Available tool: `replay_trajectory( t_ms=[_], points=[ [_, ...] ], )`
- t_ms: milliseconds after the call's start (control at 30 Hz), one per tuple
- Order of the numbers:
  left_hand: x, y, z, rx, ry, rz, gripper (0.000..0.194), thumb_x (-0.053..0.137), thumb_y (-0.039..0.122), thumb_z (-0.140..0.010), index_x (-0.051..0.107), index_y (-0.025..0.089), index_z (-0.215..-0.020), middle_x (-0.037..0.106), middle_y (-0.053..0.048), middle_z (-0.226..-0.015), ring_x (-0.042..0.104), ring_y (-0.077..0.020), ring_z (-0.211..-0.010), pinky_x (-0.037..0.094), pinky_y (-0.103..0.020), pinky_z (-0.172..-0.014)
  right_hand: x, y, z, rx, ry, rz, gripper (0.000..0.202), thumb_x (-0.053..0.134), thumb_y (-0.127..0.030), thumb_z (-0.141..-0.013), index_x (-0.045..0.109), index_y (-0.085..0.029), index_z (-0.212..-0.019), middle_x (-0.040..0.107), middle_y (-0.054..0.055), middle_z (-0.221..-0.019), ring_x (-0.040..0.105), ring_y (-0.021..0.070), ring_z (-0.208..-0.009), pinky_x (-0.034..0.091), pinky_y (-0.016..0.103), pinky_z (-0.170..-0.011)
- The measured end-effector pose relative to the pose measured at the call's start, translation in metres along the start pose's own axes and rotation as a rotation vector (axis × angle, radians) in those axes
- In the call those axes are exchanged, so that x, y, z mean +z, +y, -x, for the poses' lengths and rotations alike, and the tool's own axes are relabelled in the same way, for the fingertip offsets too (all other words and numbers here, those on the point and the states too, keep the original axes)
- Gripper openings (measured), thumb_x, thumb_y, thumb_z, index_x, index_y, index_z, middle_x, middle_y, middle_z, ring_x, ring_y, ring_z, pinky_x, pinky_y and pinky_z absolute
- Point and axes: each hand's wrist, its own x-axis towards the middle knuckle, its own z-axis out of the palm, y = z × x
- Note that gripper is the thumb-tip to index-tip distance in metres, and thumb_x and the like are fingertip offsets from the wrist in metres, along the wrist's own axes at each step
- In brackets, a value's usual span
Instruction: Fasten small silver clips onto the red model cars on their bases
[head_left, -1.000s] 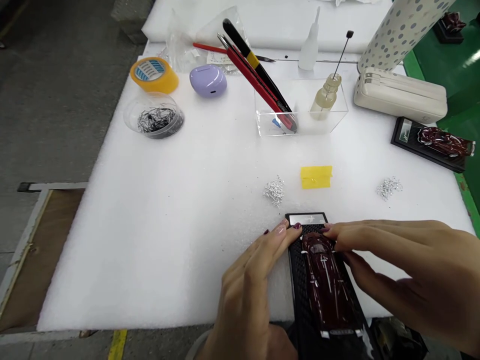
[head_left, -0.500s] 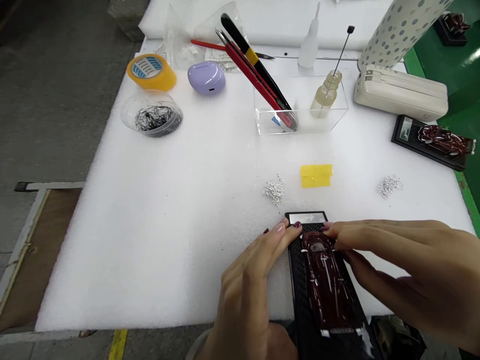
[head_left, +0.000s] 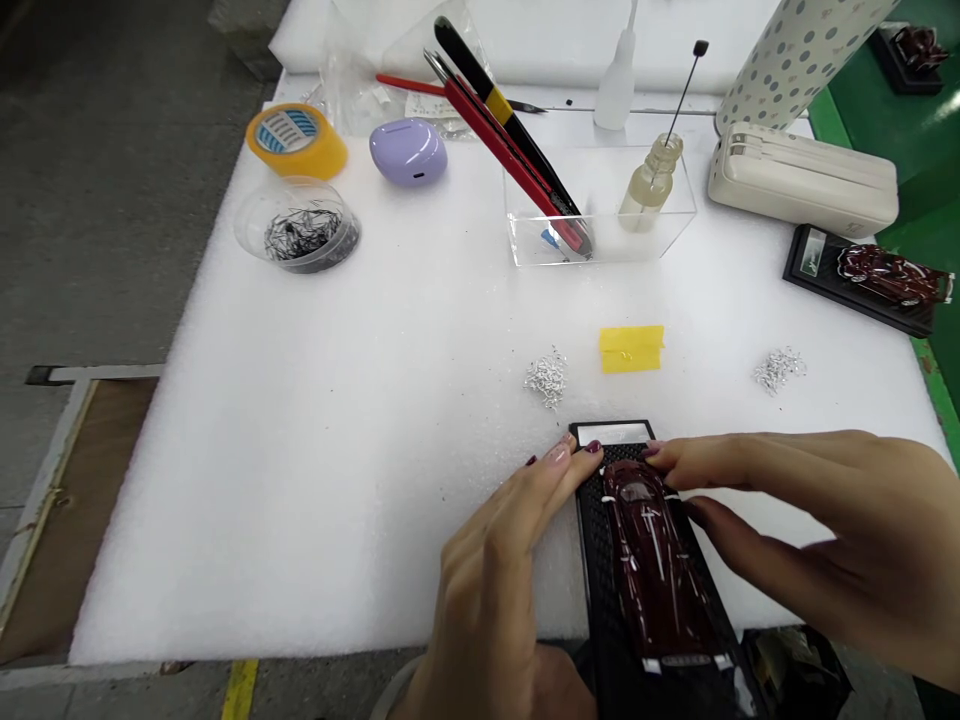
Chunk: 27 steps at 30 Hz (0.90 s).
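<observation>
A dark red model car [head_left: 656, 570] sits on a long black base [head_left: 596, 560] with a silvery plate [head_left: 615, 433] at its far end, over the table's front edge. My left hand [head_left: 506, 560] is closed on the base's left side, fingertips by the plate. On the right side, my right hand [head_left: 817, 530] has its fingertips near the front of the car and on the base's edge, its thumb a little apart from the forefinger. Past the base lie a pile of tiny silvery parts [head_left: 547, 378] and a piece of yellow tape [head_left: 631, 349].
A clear tray [head_left: 600, 240] holds tweezers [head_left: 517, 140] and a glass bottle [head_left: 652, 185]. Behind and left are a purple case [head_left: 409, 153], a tape roll [head_left: 296, 140] and a tub of black pins [head_left: 300, 235]. A second car [head_left: 870, 278] and white case [head_left: 802, 180] stand right.
The view has shifted slightly. My right hand's thumb and forefinger have spread a little further apart beside the car. My left hand stays in place on the base.
</observation>
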Motion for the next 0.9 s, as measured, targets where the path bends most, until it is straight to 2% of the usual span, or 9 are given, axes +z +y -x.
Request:
replay_trajectory(
  t_ms=[67, 167, 267, 333, 433, 533, 600, 767, 900],
  points=[
    [-0.001, 0.0, -0.005, 0.025, -0.009, -0.003, 0.079, 0.061, 0.061, -0.09, 0.035, 0.026, -0.157, 0.062, -0.006, -0.145, 0.057, -0.0231, -0.14, 0.05, -0.037, -0.123, 0.001, 0.001, 0.007, 0.061, 0.031, -0.044, 0.026, 0.063, -0.023, -0.094, 0.068, -0.032, -0.118, 0.079, -0.007, -0.101, 0.077, 0.0125, -0.078, 0.062, 0.016, -0.062],
    [0.004, 0.002, -0.012, 0.094, 0.029, 0.036, 0.074, 0.058, 0.062, -0.092, 0.044, 0.023, -0.152, 0.064, -0.006, -0.143, 0.06, -0.0197, -0.137, 0.05, -0.029, -0.121, 0.014, -0.001, 0.022, 0.124, 0.258, -0.14, 0.029, 0.064, -0.021, -0.094, 0.072, -0.034, -0.118, 0.079, -0.006, -0.105, 0.077, 0.0125, -0.084, 0.063, 0.017, -0.069],
    [0.014, 0.007, -0.012, 0.059, 0.172, 0.111, 0.068, 0.055, 0.065, -0.092, 0.055, 0.02, -0.142, 0.067, -0.008, -0.137, 0.063, -0.0206, -0.133, 0.053, -0.029, -0.119, 0.041, -0.004, 0.035, 0.216, 0.497, -0.248, 0.037, 0.061, -0.018, -0.096, 0.071, -0.038, -0.125, 0.076, -0.008, -0.118, 0.076, 0.0113, -0.099, 0.063, 0.017, -0.082],
    [0.022, 0.01, -0.01, 0.005, 0.275, 0.156, 0.063, 0.061, 0.062, -0.09, 0.058, 0.021, -0.138, 0.069, -0.009, -0.132, 0.066, -0.0209, -0.129, 0.056, -0.03, -0.116, 0.058, -0.006, 0.04, 0.262, 0.566, -0.319, 0.038, 0.056, -0.019, -0.1, 0.07, -0.039, -0.129, 0.074, -0.009, -0.124, 0.073, 0.0103, -0.107, 0.061, 0.018, -0.092],
    [0.029, 0.013, -0.01, 0.019, 0.335, 0.198, 0.057, 0.065, 0.056, -0.09, 0.06, 0.022, -0.136, 0.071, -0.006, -0.13, 0.068, -0.0167, -0.125, 0.057, -0.024, -0.113, 0.07, -0.009, 0.042, 0.256, 0.572, -0.391, 0.038, 0.051, -0.02, -0.103, 0.07, -0.039, -0.13, 0.072, -0.009, -0.127, 0.072, 0.0104, -0.112, 0.059, 0.02, -0.1],
    [0.03, 0.013, -0.012, 0.09, 0.336, 0.197, 0.076, 0.063, 0.073, -0.081, 0.06, 0.023, -0.138, 0.072, -0.003, -0.129, 0.069, -0.0139, -0.123, 0.056, -0.019, -0.111, 0.07, -0.01, 0.042, 0.237, 0.566, -0.398, 0.038, 0.051, -0.02, -0.102, 0.07, -0.039, -0.129, 0.072, -0.008, -0.128, 0.071, 0.0119, -0.114, 0.059, 0.024, -0.102],
    [0.029, 0.013, -0.015, 0.108, 0.32, 0.173, 0.085, 0.062, 0.08, -0.076, 0.059, 0.024, -0.139, 0.072, -0.003, -0.129, 0.069, -0.0142, -0.121, 0.057, -0.02, -0.11, 0.069, -0.01, 0.042, 0.232, 0.564, -0.401, 0.038, 0.051, -0.02, -0.102, 0.07, -0.038, -0.13, 0.072, -0.006, -0.129, 0.071, 0.0144, -0.116, 0.06, 0.029, -0.103],
    [0.025, 0.014, -0.017, 0.125, 0.284, 0.123, 0.081, 0.058, 0.077, -0.08, 0.058, 0.025, -0.142, 0.07, -0.005, -0.133, 0.068, -0.0164, -0.125, 0.058, -0.026, -0.113, 0.07, -0.009, 0.042, 0.228, 0.557, -0.418, 0.038, 0.052, -0.019, -0.1, 0.071, -0.036, -0.129, 0.072, -0.002, -0.129, 0.071, 0.0201, -0.117, 0.061, 0.038, -0.102],
    [0.025, 0.012, -0.016, 0.132, 0.293, 0.118, 0.081, 0.06, 0.077, -0.08, 0.058, 0.024, -0.142, 0.071, -0.005, -0.132, 0.069, -0.0167, -0.123, 0.059, -0.027, -0.112, 0.07, -0.009, 0.04, 0.23, 0.548, -0.405, 0.039, 0.052, -0.019, -0.101, 0.07, -0.039, -0.13, 0.072, -0.005, -0.129, 0.071, 0.0178, -0.117, 0.061, 0.035, -0.103]
  ],
)
